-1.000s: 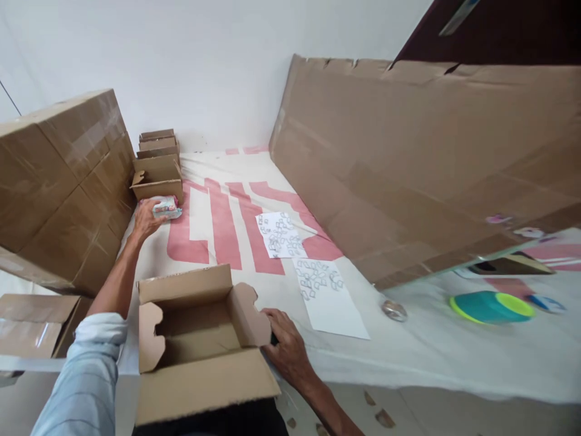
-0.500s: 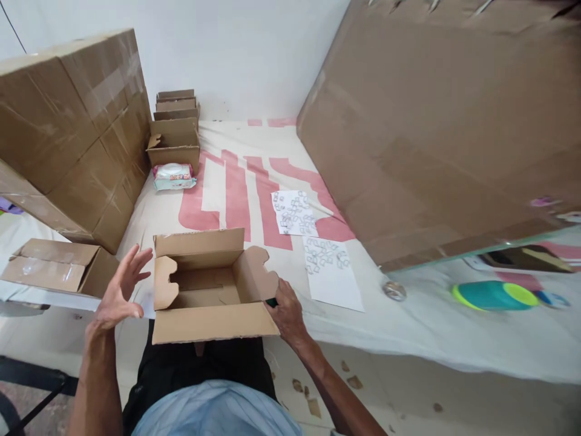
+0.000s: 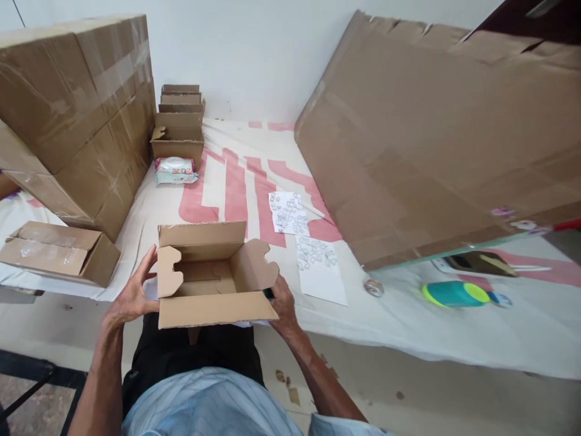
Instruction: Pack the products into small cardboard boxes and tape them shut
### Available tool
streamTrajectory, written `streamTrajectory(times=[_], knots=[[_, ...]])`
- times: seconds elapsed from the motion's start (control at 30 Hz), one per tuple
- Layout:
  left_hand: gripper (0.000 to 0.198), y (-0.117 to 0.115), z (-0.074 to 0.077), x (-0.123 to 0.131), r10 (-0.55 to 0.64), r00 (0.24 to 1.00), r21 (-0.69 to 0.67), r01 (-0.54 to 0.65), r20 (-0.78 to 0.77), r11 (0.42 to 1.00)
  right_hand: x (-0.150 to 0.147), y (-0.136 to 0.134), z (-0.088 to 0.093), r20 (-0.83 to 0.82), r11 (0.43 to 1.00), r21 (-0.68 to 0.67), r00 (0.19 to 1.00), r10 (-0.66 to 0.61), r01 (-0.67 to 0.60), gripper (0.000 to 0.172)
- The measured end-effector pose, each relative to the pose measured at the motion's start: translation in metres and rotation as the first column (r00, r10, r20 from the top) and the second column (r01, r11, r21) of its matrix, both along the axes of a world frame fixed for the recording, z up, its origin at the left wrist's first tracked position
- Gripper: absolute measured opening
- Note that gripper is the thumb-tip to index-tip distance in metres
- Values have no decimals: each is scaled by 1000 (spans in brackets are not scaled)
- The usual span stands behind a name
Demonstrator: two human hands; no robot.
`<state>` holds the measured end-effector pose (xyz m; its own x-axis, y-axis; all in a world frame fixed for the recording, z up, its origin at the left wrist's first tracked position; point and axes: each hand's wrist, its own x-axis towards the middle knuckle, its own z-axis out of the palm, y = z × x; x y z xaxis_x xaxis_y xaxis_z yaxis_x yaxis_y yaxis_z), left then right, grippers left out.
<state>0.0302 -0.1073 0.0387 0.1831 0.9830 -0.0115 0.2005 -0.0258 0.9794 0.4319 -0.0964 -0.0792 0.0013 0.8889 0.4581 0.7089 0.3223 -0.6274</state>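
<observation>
Open box (image 3: 206, 284), 4 flaps splayed, at the near edge of the table (image 3: 408, 333), between 2 hands: left hand (image 3: 131, 295) spread wide at its left end, thumb apart from fingers, no firm grip seen; right hand (image 3: 284, 306) curled at the right end, fingers partly hidden, hold unclear, a dark green item (image 3: 269, 293) showing there. Main risk, my judgement: so near the edge, with the left side loosely backed, an uneven push could tip it lapward or bend a flap. Beyond, 2 paper sheets (image 3: 321, 278) lie loose, easily nudged by a rightward swing.
</observation>
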Motion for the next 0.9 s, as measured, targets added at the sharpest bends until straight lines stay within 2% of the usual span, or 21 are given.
streamTrajectory(times=[0.1,0.23,0.37,0.43,0.5,0.6,0.77,0.83,0.9], knots=[[142,-3,0,3,28,998,8,-28,51,1000,-3,-3,14,-86,1000,-1,996,-19,19,24],[134,-6,3,7,21,999,14,-21,48,1000,-11,-5,53,-238,998,-62,971,-32,17,37],[131,-8,7,10,-3,999,38,5,-37,999,-19,-7,103,-342,979,-158,937,69,-130,60],[132,-10,10,12,-23,996,44,27,-85,999,-23,-8,124,-359,941,-264,927,109,-213,65],[131,-13,11,12,-43,992,46,49,-122,998,-28,-8,138,-354,905,-360,931,94,-228,66],[127,-17,10,7,-77,988,53,84,-135,995,-33,-8,146,-297,892,-420,954,37,-165,62],[103,-23,11,-6,-131,991,110,129,13,986,-34,-11,137,-211,901,-420,977,20,-109,53],[101,-26,19,-3,-94,996,126,94,-2,988,-35,-15,132,-182,920,-382,983,19,-89,53],[111,-28,30,9,-4,993,138,20,-116,990,-38,-20,127,-156,938,-342,988,10,-63,56]])
